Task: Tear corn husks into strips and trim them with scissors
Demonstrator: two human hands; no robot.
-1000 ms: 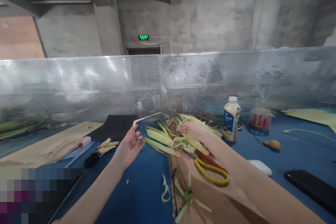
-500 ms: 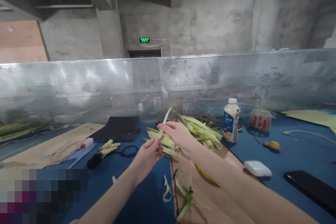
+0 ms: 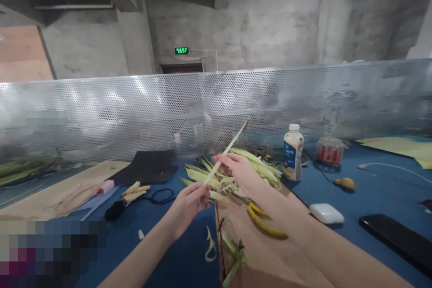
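Note:
Stretched between my hands is a long, pale corn husk strip [image 3: 216,168], slanting up to the right with its narrow tip free. My left hand [image 3: 191,204] pinches the lower end. My right hand [image 3: 238,166] has its fingertips closed on the strip further up. Behind them lies a pile of green and cream corn husks [image 3: 258,162]. A yellow-handled tool [image 3: 265,225] rests on brown cardboard [image 3: 270,256], partly under my right forearm. Close to me is a tied green husk piece [image 3: 236,252]. A curled husk scrap [image 3: 211,247] lies on the blue table.
Right of the pile stand a bottle [image 3: 293,153] and a clear container with red contents [image 3: 330,150]. Nearer lie a small gourd [image 3: 344,183], a white case [image 3: 326,213] and a black phone [image 3: 394,243]. Black paper [image 3: 145,166] and black cord [image 3: 162,195] lie left. A perforated metal screen [image 3: 118,117] runs behind.
The husk strip now shows longer and leans further right, its tip clear of my right hand. My hands have drawn slightly apart. The view has shifted a little, showing more of the yellow handles.

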